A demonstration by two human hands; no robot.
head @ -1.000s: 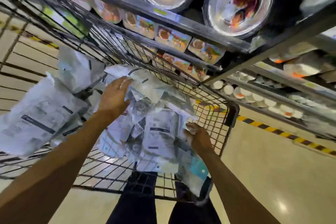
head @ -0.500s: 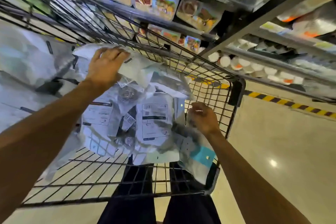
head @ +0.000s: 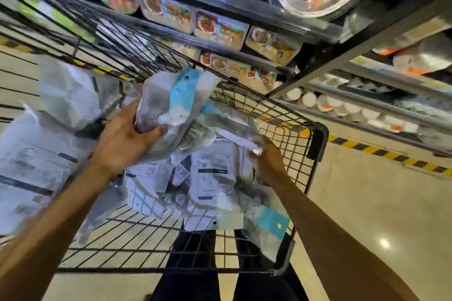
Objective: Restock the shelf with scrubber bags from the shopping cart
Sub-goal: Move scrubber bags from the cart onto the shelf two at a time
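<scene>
Far left, crinkled plastic packs (head: pixel 41 154), blurred, lie heaped against the wire side of the shopping cart (head: pixel 315 144). The left hand (head: pixel 122 139) grips one scrubber bag (head: pixel 171 102) low on its body, thumb across the front. It holds the bag above the heap, probably to carry it to the shelf. The bag is glossy clear film with a blue header card and a punched hang hole, and something dark shows inside. Beneath it the pile (head: pixel 210 173) shows wrinkled film and white barcode labels. The right hand (head: pixel 266 156) curls its fingers on a second bag (head: pixel 234 134), seemingly picking it out. At right, the grey metal shelf (head: pixel 269 11) carries white cups (head: pixel 308 99).
</scene>
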